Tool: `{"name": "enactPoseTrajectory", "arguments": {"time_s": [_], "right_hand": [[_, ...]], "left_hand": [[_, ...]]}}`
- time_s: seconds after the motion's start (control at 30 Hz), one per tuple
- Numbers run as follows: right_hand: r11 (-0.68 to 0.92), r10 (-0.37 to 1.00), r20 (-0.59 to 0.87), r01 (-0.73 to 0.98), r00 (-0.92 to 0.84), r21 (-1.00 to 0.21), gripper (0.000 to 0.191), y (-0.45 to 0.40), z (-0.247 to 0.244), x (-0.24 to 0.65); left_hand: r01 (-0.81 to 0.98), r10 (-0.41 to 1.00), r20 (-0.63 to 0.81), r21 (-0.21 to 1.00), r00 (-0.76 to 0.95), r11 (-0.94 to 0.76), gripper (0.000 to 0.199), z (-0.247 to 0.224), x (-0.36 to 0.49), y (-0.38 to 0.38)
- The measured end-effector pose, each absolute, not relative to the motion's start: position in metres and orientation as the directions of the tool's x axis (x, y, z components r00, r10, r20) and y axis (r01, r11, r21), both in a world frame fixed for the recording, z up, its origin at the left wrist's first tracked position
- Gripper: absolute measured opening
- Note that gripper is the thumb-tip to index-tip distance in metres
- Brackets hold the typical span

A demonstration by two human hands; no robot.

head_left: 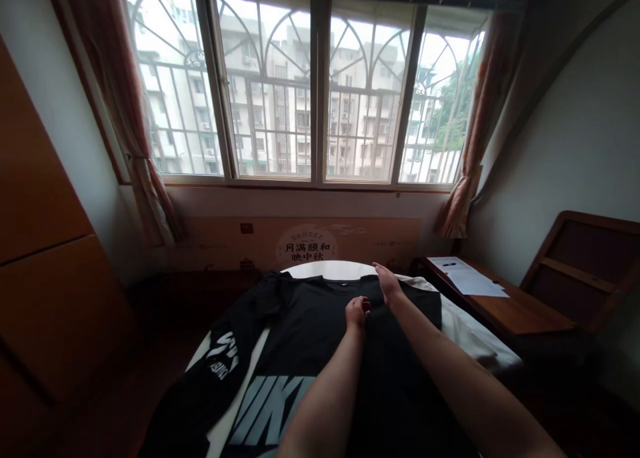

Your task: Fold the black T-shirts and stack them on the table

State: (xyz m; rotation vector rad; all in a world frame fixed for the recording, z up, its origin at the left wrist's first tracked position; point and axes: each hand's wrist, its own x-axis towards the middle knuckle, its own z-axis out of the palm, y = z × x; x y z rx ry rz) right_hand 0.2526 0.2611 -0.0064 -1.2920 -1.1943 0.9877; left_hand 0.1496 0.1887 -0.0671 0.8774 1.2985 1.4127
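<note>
A black long-sleeved Nike top [320, 351] lies spread over a round white table [320, 269], its neckline toward the window. Large grey letters cross its front. One sleeve [227, 351] with white print runs down the left side. My left hand [358, 309] is over the upper chest of the top, its fingers curled in; whether they pinch any cloth is hidden. Just right of it, my right hand [387, 283] is at the shoulder beside the neckline, fingers stretched out and held edge-on. The top's right sleeve is not plainly visible, and my right forearm covers part of that side.
Pale crumpled cloth or plastic [470, 331] covers the table's right side. Beyond it stands a wooden side table [530, 311] with white papers [467, 276], next to a chair back [575, 265]. A printed panel [350, 238] stands below the barred window. Orange cabinets [50, 311] rise at left.
</note>
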Motion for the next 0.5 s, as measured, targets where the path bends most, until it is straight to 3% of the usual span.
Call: {"name": "enactPoseTrajectory", "arguments": {"time_s": [0.1,0.23,0.33,0.5], "right_hand": [[-0.066,0.989,-0.085,-0.157,0.120,-0.985,0.041,0.252,-0.003,0.223],[-0.155,0.977,-0.201,-0.408,0.071,-0.900,0.034,0.242,-0.003,0.193],[-0.190,0.967,-0.252,-0.528,0.047,-0.827,0.024,0.235,-0.008,0.161],[-0.194,0.968,-0.249,-0.645,-0.006,-0.739,0.031,0.226,-0.016,0.091]], "left_hand": [[-0.193,0.961,-0.157,0.975,-0.229,0.113,0.034,-0.044,0.098,0.192],[-0.049,0.952,-0.156,0.988,-0.262,0.149,0.036,-0.002,-0.014,0.194],[0.141,0.915,-0.171,0.961,-0.366,0.236,0.037,0.022,-0.102,0.189],[0.440,0.846,-0.095,0.821,-0.524,0.365,0.035,0.023,-0.189,0.180]]}}
